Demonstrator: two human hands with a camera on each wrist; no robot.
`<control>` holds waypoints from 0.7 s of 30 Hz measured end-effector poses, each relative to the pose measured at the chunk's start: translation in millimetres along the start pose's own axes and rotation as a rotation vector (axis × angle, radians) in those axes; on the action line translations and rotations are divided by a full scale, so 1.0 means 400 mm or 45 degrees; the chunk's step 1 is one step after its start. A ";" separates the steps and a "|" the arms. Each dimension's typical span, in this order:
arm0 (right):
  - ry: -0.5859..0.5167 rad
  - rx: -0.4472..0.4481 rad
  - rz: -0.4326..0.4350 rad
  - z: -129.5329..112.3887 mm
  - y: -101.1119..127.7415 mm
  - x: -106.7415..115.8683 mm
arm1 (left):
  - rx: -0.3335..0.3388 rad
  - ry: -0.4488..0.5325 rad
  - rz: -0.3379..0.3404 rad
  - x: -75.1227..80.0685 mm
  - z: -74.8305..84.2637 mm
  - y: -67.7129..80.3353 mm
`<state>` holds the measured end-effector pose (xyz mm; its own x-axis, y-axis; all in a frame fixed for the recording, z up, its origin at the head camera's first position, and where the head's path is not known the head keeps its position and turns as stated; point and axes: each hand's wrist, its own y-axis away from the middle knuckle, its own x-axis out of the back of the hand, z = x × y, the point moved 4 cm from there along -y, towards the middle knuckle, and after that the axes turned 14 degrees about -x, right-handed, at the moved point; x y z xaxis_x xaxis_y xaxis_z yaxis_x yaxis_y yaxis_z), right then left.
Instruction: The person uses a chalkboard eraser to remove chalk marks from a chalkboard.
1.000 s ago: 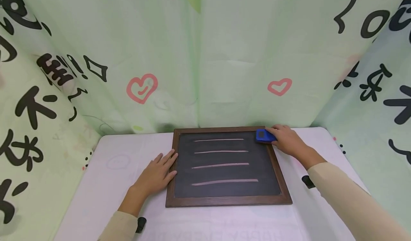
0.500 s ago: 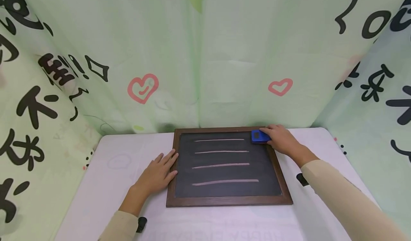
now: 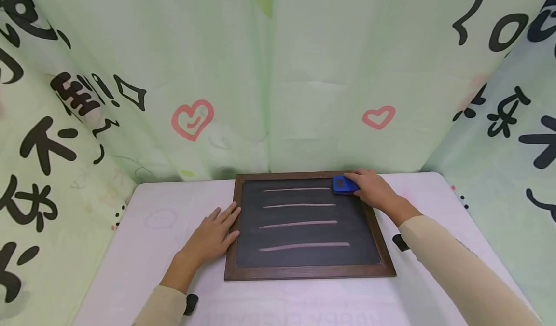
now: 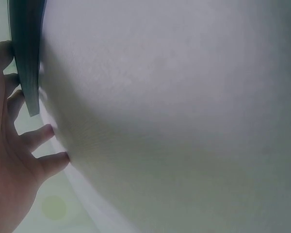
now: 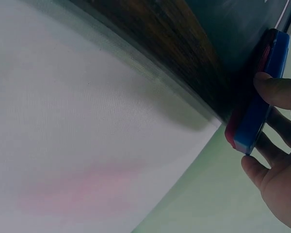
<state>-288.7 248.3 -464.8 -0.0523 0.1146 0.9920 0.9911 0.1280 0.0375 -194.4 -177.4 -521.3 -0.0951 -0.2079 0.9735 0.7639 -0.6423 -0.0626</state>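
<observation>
A chalkboard (image 3: 304, 258) in a brown wooden frame lies on the white table, with several pinkish chalk lines drawn across it. My right hand (image 3: 371, 189) grips a blue chalkboard eraser (image 3: 344, 185) at the board's upper right, where the eraser meets the right end of the top line. In the right wrist view the eraser (image 5: 262, 97) shows a red underside, with the thumb on its near side. My left hand (image 3: 211, 236) lies with fingers spread, its fingertips touching the left side of the frame. The left wrist view shows those fingers (image 4: 39, 137) by the frame's edge.
The white table (image 3: 156, 239) extends to both sides of the board and in front of it. A pale green curtain (image 3: 312, 75) with black characters and red hearts hangs behind the table and along both sides.
My right hand has slid the eraser leftward along the top of the board, from near the right frame to the end of the top line. The left hand has stayed in place.
</observation>
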 end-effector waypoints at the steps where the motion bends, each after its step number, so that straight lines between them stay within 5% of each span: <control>1: -0.006 0.000 -0.002 -0.001 -0.001 -0.001 | -0.002 0.002 0.001 0.000 0.000 0.000; 21: -0.036 -0.002 -0.037 -0.051 -0.019 -0.019 | -0.005 -0.021 -0.004 -0.007 -0.009 0.002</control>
<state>-293.2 226.5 -470.0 -0.0841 0.1385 0.9868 0.9893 0.1303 0.0660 -195.8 -179.8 -524.8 -0.0868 -0.1939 0.9772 0.7613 -0.6456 -0.0605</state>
